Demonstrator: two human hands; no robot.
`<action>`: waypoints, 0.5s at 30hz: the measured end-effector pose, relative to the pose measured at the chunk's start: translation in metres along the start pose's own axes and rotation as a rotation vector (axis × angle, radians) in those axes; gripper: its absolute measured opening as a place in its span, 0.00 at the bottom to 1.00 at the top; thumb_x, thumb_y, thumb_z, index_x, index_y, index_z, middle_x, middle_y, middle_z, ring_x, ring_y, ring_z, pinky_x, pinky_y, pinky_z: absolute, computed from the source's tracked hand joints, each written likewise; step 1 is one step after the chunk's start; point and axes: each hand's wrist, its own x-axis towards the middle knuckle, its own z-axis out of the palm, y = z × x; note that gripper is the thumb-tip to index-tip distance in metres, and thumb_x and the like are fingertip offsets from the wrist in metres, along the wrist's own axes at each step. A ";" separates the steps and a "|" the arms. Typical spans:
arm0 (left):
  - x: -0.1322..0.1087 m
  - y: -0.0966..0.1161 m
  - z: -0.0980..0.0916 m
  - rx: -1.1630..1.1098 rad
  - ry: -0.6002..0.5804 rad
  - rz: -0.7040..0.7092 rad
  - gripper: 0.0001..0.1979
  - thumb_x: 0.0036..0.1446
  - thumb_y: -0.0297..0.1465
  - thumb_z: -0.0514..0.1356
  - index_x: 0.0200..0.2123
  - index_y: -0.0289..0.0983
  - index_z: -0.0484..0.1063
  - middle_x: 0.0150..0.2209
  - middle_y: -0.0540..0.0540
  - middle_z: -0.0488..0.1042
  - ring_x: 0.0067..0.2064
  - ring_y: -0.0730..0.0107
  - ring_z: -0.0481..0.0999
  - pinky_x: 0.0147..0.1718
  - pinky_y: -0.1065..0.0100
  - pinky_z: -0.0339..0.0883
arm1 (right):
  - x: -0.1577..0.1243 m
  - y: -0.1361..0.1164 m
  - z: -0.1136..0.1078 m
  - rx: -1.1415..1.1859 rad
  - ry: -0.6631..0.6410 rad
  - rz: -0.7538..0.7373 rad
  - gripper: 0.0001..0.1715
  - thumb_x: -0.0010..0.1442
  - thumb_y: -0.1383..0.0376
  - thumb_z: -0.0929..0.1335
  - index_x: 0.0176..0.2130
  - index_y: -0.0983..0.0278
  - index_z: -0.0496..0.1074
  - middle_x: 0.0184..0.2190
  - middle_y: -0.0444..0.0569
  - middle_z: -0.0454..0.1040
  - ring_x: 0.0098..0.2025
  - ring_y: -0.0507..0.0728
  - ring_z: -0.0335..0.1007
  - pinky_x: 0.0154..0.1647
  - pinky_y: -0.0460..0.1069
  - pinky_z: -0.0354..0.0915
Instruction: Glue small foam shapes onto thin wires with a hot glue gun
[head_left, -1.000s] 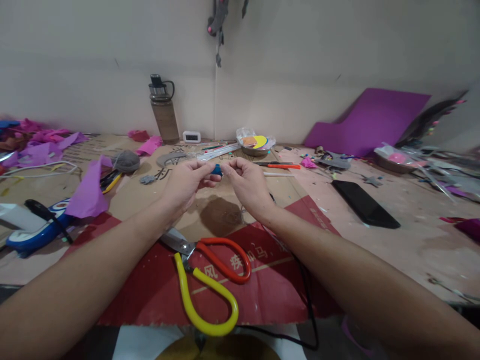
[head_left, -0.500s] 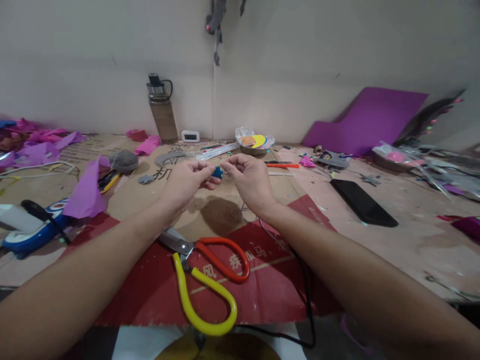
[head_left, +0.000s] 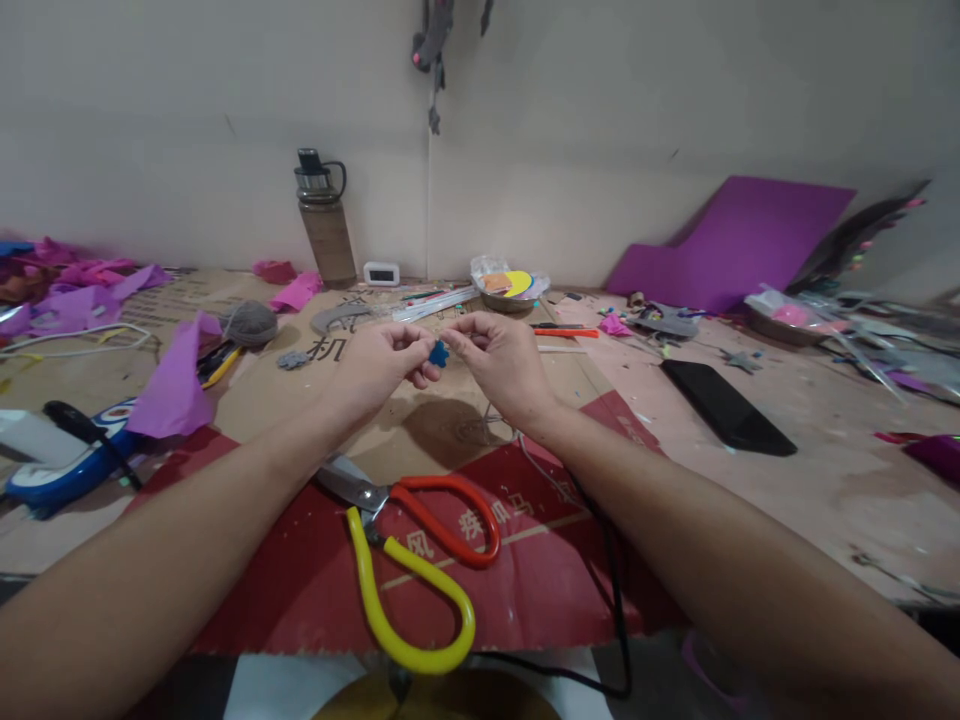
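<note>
Between the fingertips of my left hand (head_left: 386, 365) is a small blue piece with a scalloped edge (head_left: 439, 353), perhaps flower-shaped. My right hand (head_left: 499, 360) is closed in a pinch just beside that piece; whatever its fingertips hold is too small to make out. Both hands hover over a brown cardboard sheet (head_left: 390, 435). Nearer to me, scissors (head_left: 424, 560) with one red and one yellow handle lie on the red part of the cardboard. A thin pale cord (head_left: 536, 462) trails below my right wrist.
A black phone (head_left: 727, 405) lies to the right. Farther back stand a water bottle (head_left: 326, 225), a small white digital clock (head_left: 381, 273) and a bowl of scraps (head_left: 510, 290). Grey yarn (head_left: 250, 324) and purple felt (head_left: 171, 380) are at left. Purple sheet (head_left: 742, 245) leans on the wall.
The blue piece has turned so that more of its scalloped face shows. My fingers have shifted slightly around it; the things on the table have stayed put.
</note>
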 end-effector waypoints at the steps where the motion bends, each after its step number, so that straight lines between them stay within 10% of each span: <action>1: 0.000 0.000 0.000 0.010 -0.009 0.002 0.10 0.53 0.36 0.65 0.29 0.34 0.75 0.21 0.46 0.75 0.21 0.75 0.71 0.23 0.73 0.65 | -0.001 0.000 -0.001 -0.012 -0.008 -0.001 0.12 0.61 0.57 0.68 0.33 0.63 0.74 0.31 0.47 0.76 0.31 0.53 0.68 0.35 0.49 0.62; 15: 0.001 0.006 -0.002 -0.039 -0.072 -0.054 0.10 0.50 0.34 0.67 0.25 0.34 0.73 0.18 0.47 0.73 0.18 0.77 0.67 0.19 0.74 0.61 | 0.000 -0.003 0.002 0.092 -0.084 0.073 0.05 0.60 0.63 0.62 0.32 0.60 0.60 0.25 0.39 0.62 0.28 0.51 0.58 0.32 0.48 0.57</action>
